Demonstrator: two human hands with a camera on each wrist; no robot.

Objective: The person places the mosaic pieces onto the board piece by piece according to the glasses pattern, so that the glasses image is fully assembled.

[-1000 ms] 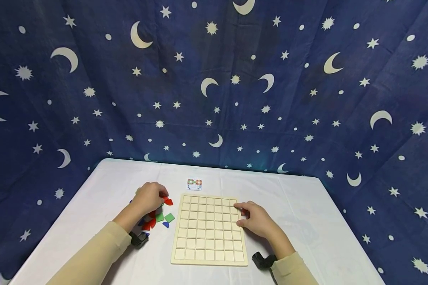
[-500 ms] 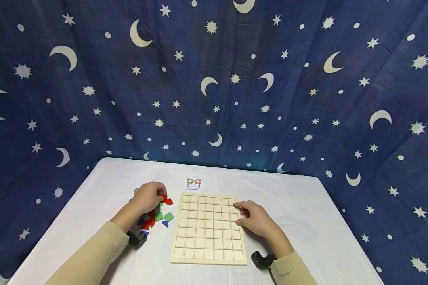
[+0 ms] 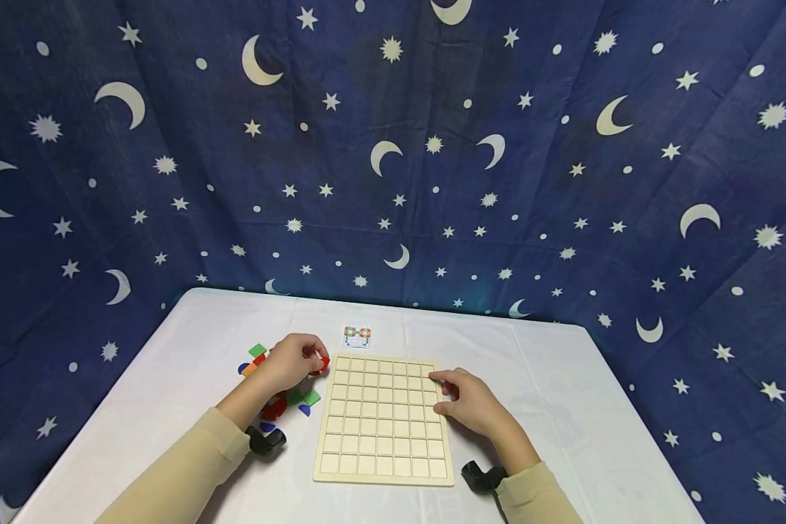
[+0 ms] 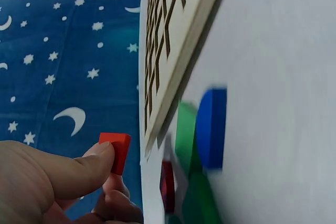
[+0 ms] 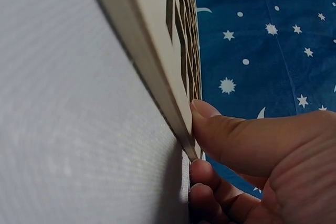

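Observation:
My left hand [image 3: 295,362] pinches a small flat red tile [image 4: 121,151] between thumb and fingers, just left of the board's upper left corner. The tile looks raised off the table. A pale wooden grid board [image 3: 383,479] lies flat in the middle, its squares bare. At its right edge, my right hand [image 3: 474,404] grips the rim; in the right wrist view the thumb [image 5: 226,135] lies on top and curled fingers sit against the side. Below the left hand are green tiles [image 3: 293,397], a blue half-round tile [image 3: 304,410] and red tiles [image 3: 274,409], partly hidden by the wrist.
A small printed pattern card [image 3: 357,335] lies behind the board. Further left are a green tile [image 3: 257,350], an orange tile [image 3: 249,370] and a blue one [image 3: 242,368]. A white cloth [image 3: 550,407] covers the table; a dark star-patterned curtain [image 3: 340,160] hangs behind.
My left hand has moved right, out of the tile pile towards the board, carrying the red tile. Tiles at the far left have come into sight. The right hand and board stay put.

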